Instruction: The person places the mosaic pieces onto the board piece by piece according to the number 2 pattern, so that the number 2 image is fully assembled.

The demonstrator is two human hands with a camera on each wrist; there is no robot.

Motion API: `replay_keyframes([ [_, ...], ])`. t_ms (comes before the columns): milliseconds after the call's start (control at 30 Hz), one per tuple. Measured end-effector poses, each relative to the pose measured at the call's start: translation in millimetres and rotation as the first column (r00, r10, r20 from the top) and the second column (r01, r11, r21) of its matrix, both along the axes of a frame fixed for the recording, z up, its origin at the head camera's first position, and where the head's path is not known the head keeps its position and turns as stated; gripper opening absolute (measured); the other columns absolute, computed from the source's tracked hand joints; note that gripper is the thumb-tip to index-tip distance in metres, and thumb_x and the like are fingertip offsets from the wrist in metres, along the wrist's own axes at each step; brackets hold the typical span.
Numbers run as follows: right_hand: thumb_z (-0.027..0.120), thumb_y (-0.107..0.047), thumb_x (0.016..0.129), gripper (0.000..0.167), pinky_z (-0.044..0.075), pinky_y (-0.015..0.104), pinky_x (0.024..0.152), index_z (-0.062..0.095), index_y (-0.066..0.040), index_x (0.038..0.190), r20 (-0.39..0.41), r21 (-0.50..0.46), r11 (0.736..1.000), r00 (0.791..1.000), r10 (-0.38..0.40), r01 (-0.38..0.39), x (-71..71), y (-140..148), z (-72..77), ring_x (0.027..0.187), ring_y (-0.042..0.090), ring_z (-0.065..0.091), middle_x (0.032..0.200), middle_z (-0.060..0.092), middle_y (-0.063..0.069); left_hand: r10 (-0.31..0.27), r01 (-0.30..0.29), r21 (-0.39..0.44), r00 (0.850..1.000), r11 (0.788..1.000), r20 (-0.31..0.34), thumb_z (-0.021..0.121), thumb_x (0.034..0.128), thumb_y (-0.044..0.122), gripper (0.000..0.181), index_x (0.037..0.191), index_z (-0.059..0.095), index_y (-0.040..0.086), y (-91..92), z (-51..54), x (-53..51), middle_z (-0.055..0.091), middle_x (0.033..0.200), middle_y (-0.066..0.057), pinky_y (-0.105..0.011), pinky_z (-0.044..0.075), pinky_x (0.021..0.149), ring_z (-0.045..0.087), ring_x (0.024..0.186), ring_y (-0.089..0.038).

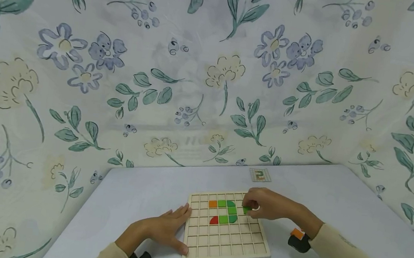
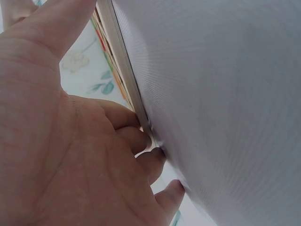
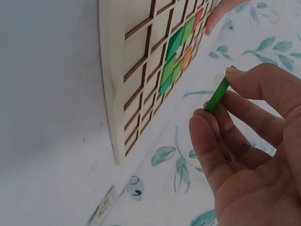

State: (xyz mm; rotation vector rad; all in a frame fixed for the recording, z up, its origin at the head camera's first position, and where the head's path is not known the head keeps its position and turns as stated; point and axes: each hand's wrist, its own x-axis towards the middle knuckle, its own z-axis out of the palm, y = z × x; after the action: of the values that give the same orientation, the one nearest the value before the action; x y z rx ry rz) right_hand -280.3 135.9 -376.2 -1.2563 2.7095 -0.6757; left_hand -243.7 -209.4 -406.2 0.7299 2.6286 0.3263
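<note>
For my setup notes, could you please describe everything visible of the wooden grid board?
The wooden grid board is pale and roughly square, with strips dividing it into small cells inside a plain rim. It lies flat on the white table, seven coloured tiles in its cells. The left hand touches its left edge.

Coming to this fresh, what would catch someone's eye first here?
First, the red, orange and green tiles set toward the far side of the pale gridded board. Next, the green piece pinched in the right hand near the board's far right corner, with the left hand at its left edge. Behind, a large floral backdrop fills much of the head view.
</note>
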Motion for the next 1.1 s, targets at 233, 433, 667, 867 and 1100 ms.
replay_keyframes([
  [233,0.073,-0.006,0.088,0.014,0.051,0.017,0.070,0.072,-0.008,0.102,-0.039,-0.005,0.999,0.999,0.035,-0.035,-1.6,-19.7,-0.1,0.079,0.008,0.053,0.089,0.058,-0.004,0.007,-0.007,-0.004,1.000,1.000,-0.003,0.078,0.0745,0.063,0.121,0.159,0.017,0.000,-1.9,0.5,2.1,0.011,0.167,-0.020,-0.057,0.016,0.124,0.013,0.156,-0.035],
  [433,0.073,-0.007,0.089,0.011,0.048,0.016,0.068,0.072,-0.008,0.100,-0.022,-0.006,0.998,0.998,0.056,-0.056,-0.8,-35.2,-1.6,0.078,0.006,0.050,0.086,0.057,-0.003,0.012,-0.012,0.002,1.000,1.000,0.002,0.077,0.0745,0.063,0.121,0.159,0.018,0.001,-2.5,0.2,3.9,0.011,0.167,-0.019,-0.057,0.015,0.125,0.013,0.156,-0.035],
  [667,0.074,-0.010,0.088,0.012,0.047,0.017,0.067,0.073,-0.011,0.101,0.005,0.012,0.999,0.999,0.048,-0.048,-2.2,-50.7,-4.3,0.076,0.004,0.049,0.084,0.055,-0.009,0.019,-0.019,-0.003,1.000,1.000,-0.006,0.078,0.0741,0.062,0.121,0.159,0.018,0.000,-4.6,0.7,5.7,0.011,0.167,-0.020,-0.057,0.016,0.124,0.013,0.156,-0.036],
  [867,0.074,-0.010,0.089,0.010,0.046,0.016,0.066,0.073,-0.012,0.099,-0.010,0.003,0.997,0.997,0.081,-0.081,-1.9,-63.1,-7.4,0.075,0.003,0.048,0.083,0.057,-0.009,0.022,-0.022,-0.005,1.000,1.000,0.000,0.078,0.0742,0.063,0.121,0.159,0.017,0.001,-5.5,0.7,5.4,0.010,0.168,-0.019,-0.056,0.015,0.125,0.013,0.156,-0.035],
  [1100,0.075,-0.009,0.087,0.009,0.050,0.015,0.069,0.071,-0.012,0.095,0.003,-0.015,0.995,0.995,0.095,-0.095,2.1,-75.1,-13.8,0.076,0.001,0.051,0.085,0.060,-0.009,0.002,-0.002,-0.006,1.000,1.000,0.007,0.076,0.0756,0.063,0.120,0.159,0.016,0.001,-3.4,-0.2,2.9,0.010,0.168,-0.019,-0.056,0.015,0.125,0.011,0.156,-0.034],
])
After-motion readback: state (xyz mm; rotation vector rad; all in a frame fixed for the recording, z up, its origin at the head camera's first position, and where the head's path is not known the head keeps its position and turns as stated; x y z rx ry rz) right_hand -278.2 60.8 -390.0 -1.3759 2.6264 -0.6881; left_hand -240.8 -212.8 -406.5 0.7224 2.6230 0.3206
